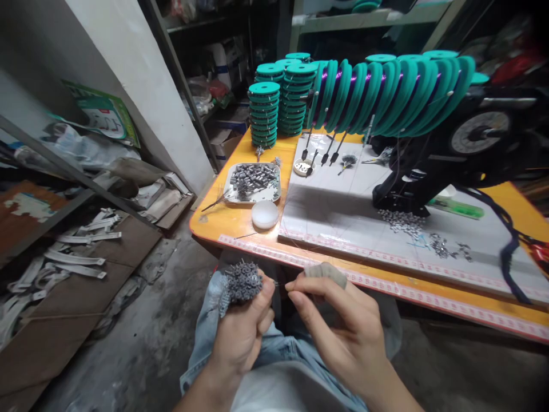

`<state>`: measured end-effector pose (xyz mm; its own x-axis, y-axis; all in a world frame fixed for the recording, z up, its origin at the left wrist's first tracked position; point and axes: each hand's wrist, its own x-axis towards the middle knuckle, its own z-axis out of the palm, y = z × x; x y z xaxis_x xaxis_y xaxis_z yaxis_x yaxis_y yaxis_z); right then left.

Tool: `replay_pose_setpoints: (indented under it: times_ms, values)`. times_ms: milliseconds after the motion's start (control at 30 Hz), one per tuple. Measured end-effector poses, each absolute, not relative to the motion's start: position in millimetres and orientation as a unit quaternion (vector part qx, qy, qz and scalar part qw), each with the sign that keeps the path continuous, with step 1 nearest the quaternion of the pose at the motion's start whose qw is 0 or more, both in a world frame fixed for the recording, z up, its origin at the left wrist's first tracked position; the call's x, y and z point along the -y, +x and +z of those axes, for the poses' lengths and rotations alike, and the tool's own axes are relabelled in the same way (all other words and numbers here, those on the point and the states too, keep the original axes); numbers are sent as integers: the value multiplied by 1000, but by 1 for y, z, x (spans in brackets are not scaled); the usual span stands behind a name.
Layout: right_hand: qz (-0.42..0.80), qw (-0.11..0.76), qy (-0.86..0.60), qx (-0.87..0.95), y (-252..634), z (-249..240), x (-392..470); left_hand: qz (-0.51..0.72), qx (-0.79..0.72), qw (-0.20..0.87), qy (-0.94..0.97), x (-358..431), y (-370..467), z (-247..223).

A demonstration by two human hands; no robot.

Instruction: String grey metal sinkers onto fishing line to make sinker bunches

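Note:
My left hand (246,335) is closed around a dense bunch of small dark-grey pieces (243,281), many with ring-like ends; I cannot make out their exact kind. Above my lap, to the right, my right hand (343,320) pinches thumb and forefinger together. A thin strand (279,284) spans the short gap between the two hands, and its end lies in that pinch. One finger of the right hand wears a pale cover (328,273). Both hands are just in front of the table's near edge.
On the yellow table (206,220) stand a white tray (231,197) of small metal cylinders, a round white lid (265,215) and stacked green spools (263,114). A black machine (433,151) carries a row of green spools (386,94) above a grey board (326,212). Small metal parts (403,222) lie there.

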<state>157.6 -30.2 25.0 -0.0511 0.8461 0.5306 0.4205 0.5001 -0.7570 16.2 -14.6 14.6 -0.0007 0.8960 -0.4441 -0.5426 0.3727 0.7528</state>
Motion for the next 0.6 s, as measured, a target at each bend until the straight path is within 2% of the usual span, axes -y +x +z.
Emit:
replay_pose_setpoints:
  times_ms: [267,600]
  values:
    - [299,485,-440,694,154,30,29,526,-465,694,158,16,17,12]
    - [322,476,-443,688,155,32,26,526,-464,691,173,17,18,12]
